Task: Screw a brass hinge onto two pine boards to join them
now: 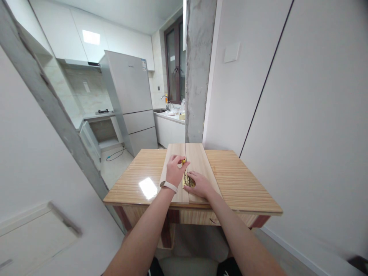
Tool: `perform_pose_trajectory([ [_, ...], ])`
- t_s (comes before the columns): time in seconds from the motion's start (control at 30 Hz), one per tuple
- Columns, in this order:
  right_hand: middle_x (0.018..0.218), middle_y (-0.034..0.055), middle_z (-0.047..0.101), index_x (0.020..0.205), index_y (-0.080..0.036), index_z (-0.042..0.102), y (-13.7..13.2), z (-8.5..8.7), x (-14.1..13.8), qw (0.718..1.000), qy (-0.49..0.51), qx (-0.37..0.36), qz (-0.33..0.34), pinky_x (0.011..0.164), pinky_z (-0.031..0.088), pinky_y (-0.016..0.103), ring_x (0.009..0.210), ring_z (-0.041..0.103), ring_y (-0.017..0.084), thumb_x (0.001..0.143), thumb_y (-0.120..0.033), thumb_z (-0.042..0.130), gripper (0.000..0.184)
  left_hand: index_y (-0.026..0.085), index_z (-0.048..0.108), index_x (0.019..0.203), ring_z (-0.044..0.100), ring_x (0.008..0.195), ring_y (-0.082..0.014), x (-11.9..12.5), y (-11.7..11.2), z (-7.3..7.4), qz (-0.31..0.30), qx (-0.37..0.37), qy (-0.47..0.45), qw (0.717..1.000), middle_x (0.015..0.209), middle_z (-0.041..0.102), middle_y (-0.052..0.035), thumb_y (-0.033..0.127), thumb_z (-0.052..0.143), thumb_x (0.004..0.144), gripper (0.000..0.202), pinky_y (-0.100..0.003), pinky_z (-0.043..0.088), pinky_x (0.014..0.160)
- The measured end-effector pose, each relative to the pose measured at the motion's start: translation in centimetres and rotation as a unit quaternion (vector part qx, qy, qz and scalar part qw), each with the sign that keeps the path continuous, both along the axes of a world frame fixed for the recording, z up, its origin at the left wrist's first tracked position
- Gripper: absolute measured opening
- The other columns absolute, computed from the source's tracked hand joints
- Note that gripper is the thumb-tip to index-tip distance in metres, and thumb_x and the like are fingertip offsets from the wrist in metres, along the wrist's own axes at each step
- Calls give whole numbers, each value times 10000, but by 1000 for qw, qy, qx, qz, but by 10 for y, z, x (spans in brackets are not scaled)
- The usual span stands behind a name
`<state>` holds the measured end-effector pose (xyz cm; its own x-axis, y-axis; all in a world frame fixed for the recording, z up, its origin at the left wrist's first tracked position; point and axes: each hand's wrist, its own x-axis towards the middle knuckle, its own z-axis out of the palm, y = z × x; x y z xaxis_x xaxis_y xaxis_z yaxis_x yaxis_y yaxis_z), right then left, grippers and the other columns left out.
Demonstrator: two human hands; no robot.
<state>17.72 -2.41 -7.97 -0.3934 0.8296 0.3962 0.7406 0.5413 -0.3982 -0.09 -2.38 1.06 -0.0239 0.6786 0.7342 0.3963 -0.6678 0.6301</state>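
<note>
Left grip [174, 171] pinches a yellow object [183, 162].

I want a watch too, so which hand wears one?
The left hand: a pale-strapped watch circles its wrist. The right hand, at the gold-coloured piece, has a bare wrist.

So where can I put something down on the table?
Between the left board and the left edge of the table, or between the right board and the right edge. The middle's crowded: left hand, right hand, golden metal piece.
</note>
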Motion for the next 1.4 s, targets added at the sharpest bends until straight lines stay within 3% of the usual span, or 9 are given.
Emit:
perform_pose_trajectory([
  [0.27, 1431, 90, 576, 1396, -267, 588, 0, 0, 1, 1000, -1, 4, 0, 1132, 381, 446, 1304, 531, 293, 766, -609, 701, 725, 211, 686, 966, 651, 834, -152, 0, 1, -1, 22, -6, 1, 1000, 957, 619, -30, 169, 726, 866, 116, -316, 580, 791],
  [0.57, 1433, 85, 575, 1405, -275, 579, 2, -5, 1, 1000, -9, 11, -9, 1133, 386, 439, 1309, 532, 284, 766, -647, 685, 747, 227, 669, 1085, 668, 953, -180, -1, 0, -1, -32, -3, 1, 999, 1041, 659, -58, 158, 618, 933, 174, -347, 603, 851],
  [0.73, 1431, 90, 577, 1399, -265, 584, 0, -2, 1, 1000, -10, 10, -11, 1138, 382, 442, 1312, 529, 290, 765, -638, 690, 743, 229, 688, 1037, 657, 890, -167, 0, 0, -2, -1, -3, 3, 1000, 1029, 610, -45, 201, 741, 859, 188, -337, 592, 828],
  [1.07, 1428, 90, 578, 1389, -262, 593, 0, 1, 0, 1000, -8, 3, -7, 1129, 386, 436, 1305, 532, 286, 765, -618, 696, 725, 220, 684, 994, 643, 836, -149, -2, -1, 1, 22, -16, 11, 1000, 968, 599, -29, 160, 708, 876, 135, -305, 569, 795],
  [1.4, 1448, 88, 561, 1400, -276, 586, 1, -1, 0, 1000, -4, -7, -11, 1138, 376, 452, 1317, 520, 292, 758, -618, 707, 737, 241, 659, 1116, 658, 972, -186, 1, -8, 3, -24, 10, 32, 999, 1068, 648, -58, 124, 579, 941, 225, -349, 593, 860],
])
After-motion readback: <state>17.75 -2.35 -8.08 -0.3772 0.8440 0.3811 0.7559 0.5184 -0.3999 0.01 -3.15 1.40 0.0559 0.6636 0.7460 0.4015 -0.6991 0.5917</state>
